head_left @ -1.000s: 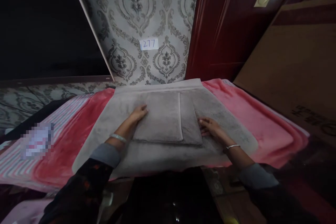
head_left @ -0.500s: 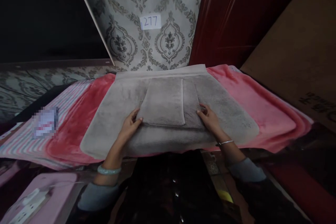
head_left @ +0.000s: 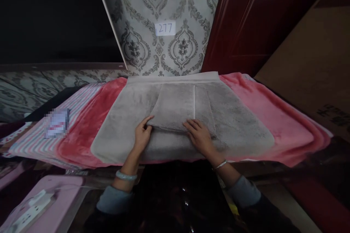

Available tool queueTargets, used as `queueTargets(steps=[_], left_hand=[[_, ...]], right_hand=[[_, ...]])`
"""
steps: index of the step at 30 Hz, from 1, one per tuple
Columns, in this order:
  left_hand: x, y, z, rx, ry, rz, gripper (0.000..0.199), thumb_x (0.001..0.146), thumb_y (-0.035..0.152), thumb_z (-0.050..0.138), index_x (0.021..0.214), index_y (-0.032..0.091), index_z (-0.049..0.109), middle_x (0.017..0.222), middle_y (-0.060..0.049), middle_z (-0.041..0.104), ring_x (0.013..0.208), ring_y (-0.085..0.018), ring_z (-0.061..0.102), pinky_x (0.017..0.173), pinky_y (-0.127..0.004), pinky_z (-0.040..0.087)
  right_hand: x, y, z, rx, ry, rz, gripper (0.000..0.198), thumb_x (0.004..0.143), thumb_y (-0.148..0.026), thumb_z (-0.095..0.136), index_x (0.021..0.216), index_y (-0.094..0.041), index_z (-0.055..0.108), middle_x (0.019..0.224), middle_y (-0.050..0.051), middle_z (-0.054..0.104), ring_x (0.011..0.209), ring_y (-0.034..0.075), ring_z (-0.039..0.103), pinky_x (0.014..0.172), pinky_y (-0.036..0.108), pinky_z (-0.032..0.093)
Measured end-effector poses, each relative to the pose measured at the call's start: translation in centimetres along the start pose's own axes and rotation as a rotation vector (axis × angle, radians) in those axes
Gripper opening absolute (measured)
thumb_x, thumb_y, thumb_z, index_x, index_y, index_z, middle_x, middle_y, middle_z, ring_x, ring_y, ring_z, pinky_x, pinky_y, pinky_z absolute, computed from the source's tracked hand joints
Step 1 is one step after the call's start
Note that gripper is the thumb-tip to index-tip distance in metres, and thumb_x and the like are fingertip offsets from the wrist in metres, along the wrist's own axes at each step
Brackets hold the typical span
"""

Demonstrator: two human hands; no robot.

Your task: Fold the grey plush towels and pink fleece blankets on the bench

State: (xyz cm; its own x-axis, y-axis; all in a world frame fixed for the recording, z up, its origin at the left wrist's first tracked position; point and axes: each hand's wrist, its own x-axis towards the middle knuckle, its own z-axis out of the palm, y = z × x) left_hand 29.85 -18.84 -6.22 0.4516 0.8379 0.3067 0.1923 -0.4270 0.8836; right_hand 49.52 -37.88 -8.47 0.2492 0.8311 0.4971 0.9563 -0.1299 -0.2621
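Resting at the front left corner of the folded gray cloth point(head_left: 176, 103) in the middle of the frame, the left hand point(head_left: 142, 136) has its fingers curled near the thumb; whether they pinch the fabric I cannot tell. The right hand point(head_left: 201, 136) lies palm down over the cloth's front edge, fingers outstretched and unclenched, their tips on the fabric just beside its pale seam. The cloth lies on a larger gray plush mat point(head_left: 243, 127), which is spread over a pink-red blanket point(head_left: 284, 120) showing on both sides. Toward the left of the frame, a pixelated packet point(head_left: 57, 123) sits on striped fabric point(head_left: 84, 98). A dark screen point(head_left: 54, 18) fills the upper left, a card point(head_left: 165, 28) reading "277" is on the patterned wall point(head_left: 183, 49) at upper center, and a power strip point(head_left: 34, 213) is at lower left
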Motion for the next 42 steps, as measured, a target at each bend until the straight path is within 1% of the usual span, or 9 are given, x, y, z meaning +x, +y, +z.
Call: queueTargets(steps=[6,15,18,22,26,30,35,39,42], left_hand=[[-0.5,0.3,-0.1,-0.029,0.065,-0.007,0.034,0.066,0.025,0.048,0.087,0.019,0.074,0.072,0.001,0.065,0.066,-0.016,0.054,0.062,-0.026,0.042],[-0.8,0.1,-0.3,0.007,0.071,-0.028,0.035,0.066,0.028,0.049,0.089,0.020,0.075,0.064,0.001,0.060,0.062,-0.017,0.052,0.057,-0.026,0.039],[-0.7,0.0,-0.5,0.029,0.037,-0.010,0.036,0.069,0.030,0.049,0.092,0.019,0.074,0.066,0.000,0.062,0.066,-0.019,0.057,0.059,-0.027,0.042],[-0.6,-0.4,-0.4,0.088,0.087,0.033,0.041,0.072,0.032,0.049,0.105,0.018,0.070,0.079,-0.002,0.069,0.070,-0.020,0.062,0.065,-0.030,0.048],[-0.4,-1.1,0.0,0.135,0.160,0.101,0.047,0.073,0.030,0.053,0.117,0.018,0.064,0.107,-0.008,0.073,0.095,-0.025,0.068,0.083,-0.036,0.053],[-0.4,-1.7,0.0,0.178,0.106,0.107,0.047,0.075,0.030,0.051,0.119,0.019,0.063,0.113,-0.009,0.073,0.106,-0.027,0.068,0.089,-0.039,0.055],[-0.7,-2.2,0.1,0.209,0.098,0.086,0.051,0.081,0.033,0.049,0.129,0.021,0.059,0.125,-0.009,0.070,0.113,-0.027,0.067,0.094,-0.042,0.054],[-0.9,-2.4,0.2,0.249,0.084,0.057,0.051,0.083,0.034,0.047,0.131,0.020,0.058,0.128,-0.010,0.068,0.117,-0.028,0.065,0.097,-0.045,0.053],[-1.1,-2.6,0.2,0.252,0.086,0.062,0.050,0.083,0.035,0.047,0.128,0.020,0.060,0.128,-0.010,0.068,0.118,-0.028,0.065,0.098,-0.045,0.054]], right_hand=[[-1.2,0.3,1.2,0.008,0.152,-0.013,0.040,0.097,-0.017,0.048,0.134,-0.021,0.062,0.139,0.010,0.060,0.132,0.028,0.049,0.108,0.050,0.046],[-1.1,0.1,0.8,0.164,0.150,0.066,0.036,0.095,-0.026,0.054,0.128,-0.020,0.067,0.140,0.012,0.060,0.136,0.030,0.048,0.110,0.054,0.043],[0.0,0.9,-0.6,0.319,0.075,0.143,0.031,0.095,-0.033,0.055,0.117,-0.022,0.073,0.136,0.012,0.063,0.128,0.028,0.057,0.107,0.050,0.046],[2.8,3.7,-3.2,0.489,-0.048,0.249,0.027,0.092,-0.031,0.056,0.109,-0.023,0.076,0.115,0.008,0.074,0.108,0.025,0.069,0.097,0.043,0.054],[7.1,7.4,-4.4,0.373,-0.080,0.383,0.031,0.089,-0.023,0.056,0.114,-0.021,0.074,0.113,0.007,0.075,0.104,0.022,0.071,0.093,0.037,0.055],[12.1,10.7,-3.8,0.244,-0.082,0.453,0.041,0.087,-0.017,0.056,0.126,-0.018,0.068,0.119,0.009,0.073,0.101,0.022,0.071,0.090,0.035,0.057],[17.8,13.3,-2.3,0.118,-0.070,0.475,0.047,0.086,-0.018,0.058,0.133,-0.017,0.064,0.120,0.012,0.072,0.106,0.025,0.069,0.096,0.037,0.052],[21.0,14.6,-1.1,0.032,-0.123,0.470,0.047,0.088,-0.021,0.058,0.135,-0.016,0.061,0.132,0.013,0.066,0.121,0.025,0.062,0.103,0.034,0.046],[22.7,15.4,-0.2,-0.010,-0.203,0.468,0.044,0.089,-0.023,0.061,0.131,-0.012,0.064,0.130,0.017,0.066,0.121,0.026,0.063,0.100,0.033,0.047]])
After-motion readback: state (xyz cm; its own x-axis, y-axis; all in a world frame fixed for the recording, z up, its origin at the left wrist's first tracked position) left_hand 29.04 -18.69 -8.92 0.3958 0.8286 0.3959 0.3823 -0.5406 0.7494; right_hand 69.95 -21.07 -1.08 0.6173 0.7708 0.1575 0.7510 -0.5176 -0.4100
